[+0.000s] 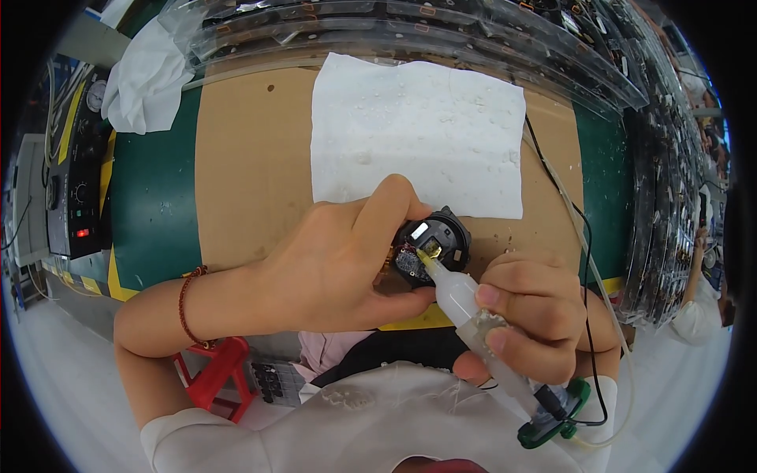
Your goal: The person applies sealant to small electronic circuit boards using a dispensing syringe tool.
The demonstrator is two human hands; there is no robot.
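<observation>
My left hand [347, 252] is closed around a small round black device [446, 236], whose open inside shows wires, a circuit part and a shiny square piece. The fingers curl over its far and near sides. In my right hand [536, 307] is a glue dispensing syringe [457, 295] with a whitish barrel and a green cap at its back end, from which a clear tube and a black cable run. Its yellowish tip points into the inside of the device; whether it touches cannot be made out. Beyond the hands lies a white paper sheet [418, 134] with small clear specks.
Brown cardboard [252, 158] covers the middle of the green mat [154, 205]. Stacked clear trays [394, 27] of dark parts stand at the back and right. A black dispenser controller [79, 189] and crumpled white tissue [146, 79] are at left; a red stool [217, 374] is below.
</observation>
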